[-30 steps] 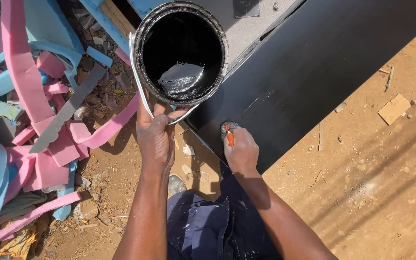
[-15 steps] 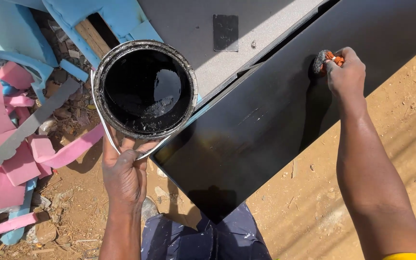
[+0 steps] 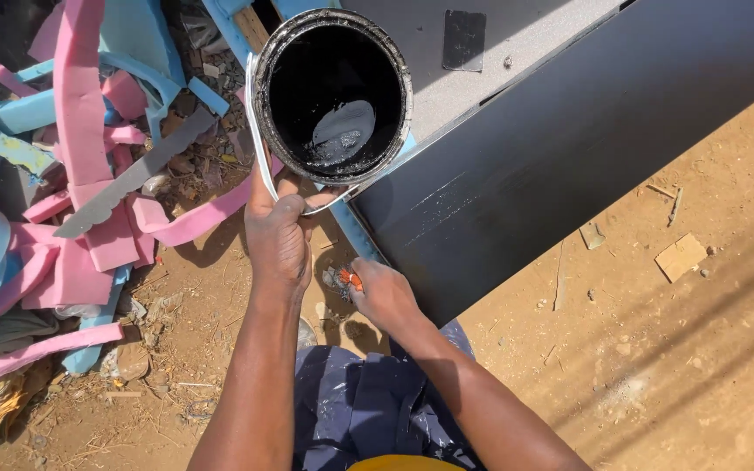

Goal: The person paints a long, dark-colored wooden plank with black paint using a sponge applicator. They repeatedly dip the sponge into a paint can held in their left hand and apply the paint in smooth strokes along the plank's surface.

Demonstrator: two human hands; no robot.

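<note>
The left hand (image 3: 279,234) is closed around the thin wire bail of a round metal paint can (image 3: 333,94), rim crusted black, with only a shallow puddle of glossy black paint at the bottom; the can hangs at about 12 o'clock from that hand, up over the edge of the long black-painted flat panel (image 3: 569,166). I'd guess it's fairly light since it's mostly empty, but the bail is skinny and will bite into the fingers, and the can will swing on it; the rim looks wet and messy, so the handle is the clean place to grab, or the outer wall if you want it steady.

The right hand (image 3: 383,292) sits at roughly 4 o'clock from the left one, wrapped tight on a small brush with an orange handle (image 3: 353,280); the bristles are hidden, so can't say how loaded it is. It's right by the panel's near corner; fresh paint there looks slick, so I wouldn't touch the face.

Pink and blue foam offcuts (image 3: 71,201) are piled at 9 o'clock on the dirt ground (image 3: 674,349); a scrap of cardboard (image 3: 681,255) lies at 3 o'clock.
</note>
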